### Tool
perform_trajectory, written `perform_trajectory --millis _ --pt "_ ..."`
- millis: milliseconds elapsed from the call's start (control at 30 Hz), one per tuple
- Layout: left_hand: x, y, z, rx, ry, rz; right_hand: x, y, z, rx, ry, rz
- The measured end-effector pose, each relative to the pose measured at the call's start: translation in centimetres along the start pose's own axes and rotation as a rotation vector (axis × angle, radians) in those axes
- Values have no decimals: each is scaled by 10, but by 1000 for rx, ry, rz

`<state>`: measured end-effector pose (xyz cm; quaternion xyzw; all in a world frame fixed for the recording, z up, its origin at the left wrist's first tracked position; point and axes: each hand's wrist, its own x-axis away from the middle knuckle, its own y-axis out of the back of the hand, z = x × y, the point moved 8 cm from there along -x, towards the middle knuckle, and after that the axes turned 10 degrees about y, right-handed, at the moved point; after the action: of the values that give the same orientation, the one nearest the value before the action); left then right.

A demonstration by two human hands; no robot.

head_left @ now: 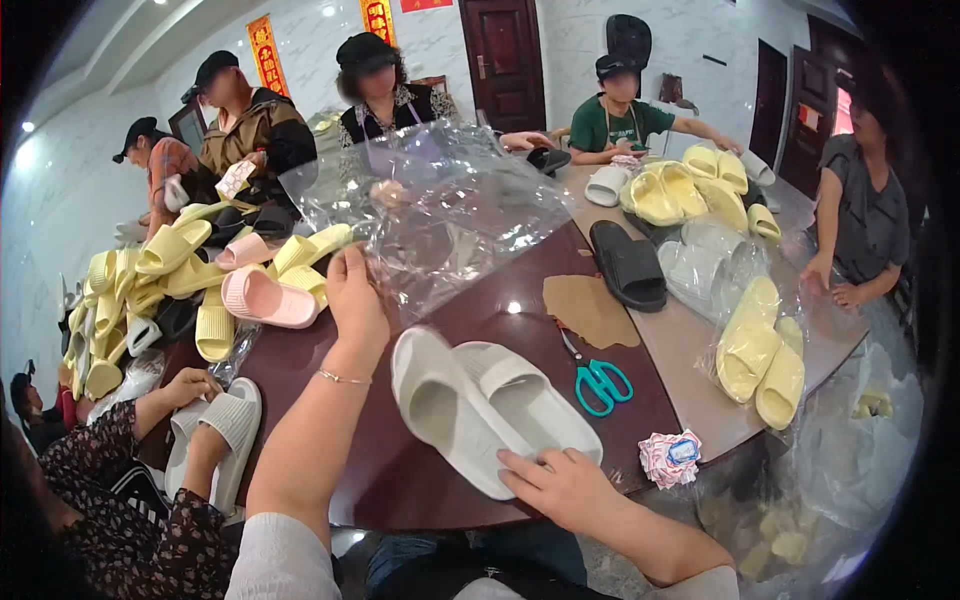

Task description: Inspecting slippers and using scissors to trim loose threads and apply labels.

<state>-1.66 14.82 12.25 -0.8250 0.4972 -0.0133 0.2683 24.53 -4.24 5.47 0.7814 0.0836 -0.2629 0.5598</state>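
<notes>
My left hand is raised in front of me, its fingers pinching the edge of a large clear plastic bag. The bag spreads away from me over the table. Below it, a pair of white slippers lies on the dark red table, one tilted on its side against the other. My right hand grips the pair at the near end, fingers over the edge of the tilted slipper. Some of the fingertips are hidden against the slippers.
Teal-handled scissors, brown cardboard and a stack of small labels lie to the right. Bagged yellow slippers and a black slipper sit beyond. A slipper heap stands left; a co-worker's hands hold white slippers nearby.
</notes>
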Motion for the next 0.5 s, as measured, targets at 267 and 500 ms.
perform_trajectory --millis 267,500 --pt "105 -59 56 44 455 160 18 -33 -77 -1064 -707 -311" --pt "171 -59 83 -88 638 393 48 -52 -117 -1599 -1118 -573"
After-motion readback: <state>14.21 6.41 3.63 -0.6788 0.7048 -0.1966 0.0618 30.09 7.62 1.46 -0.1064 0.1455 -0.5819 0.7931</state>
